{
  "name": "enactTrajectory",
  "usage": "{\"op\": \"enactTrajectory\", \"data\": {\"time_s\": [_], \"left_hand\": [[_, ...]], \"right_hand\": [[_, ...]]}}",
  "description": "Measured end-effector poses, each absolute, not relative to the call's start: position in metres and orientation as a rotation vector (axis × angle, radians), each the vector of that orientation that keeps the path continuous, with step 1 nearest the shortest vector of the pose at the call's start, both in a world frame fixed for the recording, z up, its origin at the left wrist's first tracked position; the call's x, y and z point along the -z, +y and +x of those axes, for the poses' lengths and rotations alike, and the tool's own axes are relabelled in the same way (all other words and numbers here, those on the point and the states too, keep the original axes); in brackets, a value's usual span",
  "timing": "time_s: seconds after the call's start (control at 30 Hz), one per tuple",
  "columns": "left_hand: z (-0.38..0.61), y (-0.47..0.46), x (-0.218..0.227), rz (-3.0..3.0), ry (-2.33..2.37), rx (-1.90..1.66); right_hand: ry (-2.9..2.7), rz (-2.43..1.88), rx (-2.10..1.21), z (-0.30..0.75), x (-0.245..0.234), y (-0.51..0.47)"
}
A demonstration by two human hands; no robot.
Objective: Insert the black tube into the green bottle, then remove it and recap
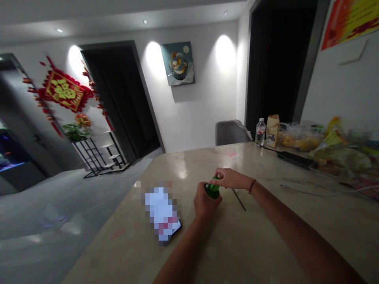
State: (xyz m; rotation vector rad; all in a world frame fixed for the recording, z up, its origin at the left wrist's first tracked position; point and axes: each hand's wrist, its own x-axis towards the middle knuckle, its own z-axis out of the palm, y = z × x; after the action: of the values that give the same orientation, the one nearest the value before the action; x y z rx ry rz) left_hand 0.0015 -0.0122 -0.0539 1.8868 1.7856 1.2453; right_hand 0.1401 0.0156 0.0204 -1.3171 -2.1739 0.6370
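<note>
My left hand is wrapped round a small dark green round object low over the table. With bent fingers, my right hand grips a brighter, shiny green piece at the top of it. Whether the two green parts are joined I cannot tell, as my fingers cover much of both. Just right of my hands, a thin black stick lies on the table. A phone with a lit, blurred-out screen lies to the left of my left hand.
The pale stone table has its left edge beside the floor. Toward the back right stand a water bottle and a paper bag, near a black power strip, a white cable and bagged food. A grey chair stands behind.
</note>
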Motion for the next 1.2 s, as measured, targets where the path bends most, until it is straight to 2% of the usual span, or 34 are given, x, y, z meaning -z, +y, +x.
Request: {"op": "enactTrajectory", "data": {"time_s": [0.2, 0.37, 0.7, 1.2], "left_hand": [[0.003, -0.014, 0.053, 1.891, 1.829, -1.192], [0.004, -0.014, 0.052, 1.909, 1.878, -1.168], [0.006, -0.014, 0.052, 1.956, 1.911, -1.132], [0.004, -0.012, 0.054, 2.004, 1.888, -1.13]], "right_hand": [[-2.269, -1.345, -0.425, 0.135, -0.019, 0.014], [-2.318, -1.328, -0.432, 0.137, -0.021, 0.013], [-2.493, -1.033, -0.547, 0.148, -0.025, 0.012], [-2.49, -1.04, -0.501, 0.15, -0.026, 0.011]]}}
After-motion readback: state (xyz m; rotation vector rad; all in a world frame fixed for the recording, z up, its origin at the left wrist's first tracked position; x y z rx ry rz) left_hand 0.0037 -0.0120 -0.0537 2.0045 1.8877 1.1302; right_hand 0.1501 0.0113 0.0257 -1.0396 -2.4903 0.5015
